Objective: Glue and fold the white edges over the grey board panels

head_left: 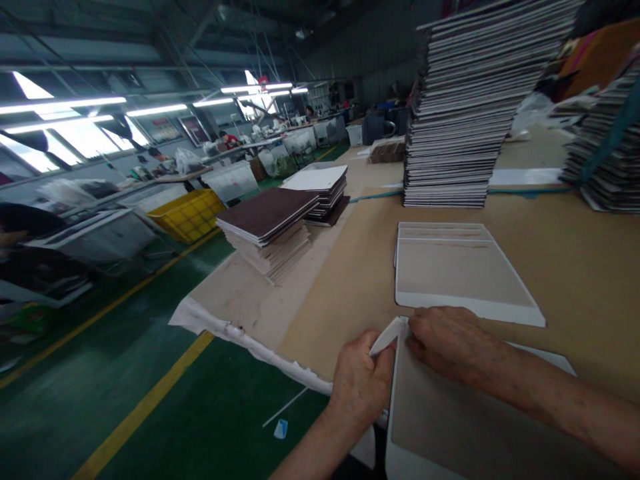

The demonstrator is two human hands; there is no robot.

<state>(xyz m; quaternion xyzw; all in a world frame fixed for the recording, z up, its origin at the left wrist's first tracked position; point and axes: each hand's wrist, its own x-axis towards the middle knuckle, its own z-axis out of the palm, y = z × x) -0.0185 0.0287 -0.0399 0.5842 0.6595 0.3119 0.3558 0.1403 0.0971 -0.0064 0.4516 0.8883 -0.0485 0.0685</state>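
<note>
A flat grey-beige panel (pixel 465 413) with a white border lies in front of me, running out of view at the bottom. A short white strip (pixel 386 337) sticks up at its far left corner. My left hand (pixel 361 370) pinches this strip between thumb and fingers, just off the panel's left edge. My right hand (pixel 445 337) rests on the panel's far edge beside that corner, fingers curled down; what they hold, if anything, is hidden. Beyond it lies a similar panel (pixel 450 270) with a white border, flat on the tan table covering (pixel 345 293).
A tall, leaning stack of boards (pixel 455 113) rises at the back. Another stack (pixel 615 143) stands at the far right. Dark brown-topped boards (pixel 267 213) and white-topped boards (pixel 320 180) sit at the left. The table edge (pixel 270 357) borders a green floor; a yellow bin (pixel 187 215) stands beyond.
</note>
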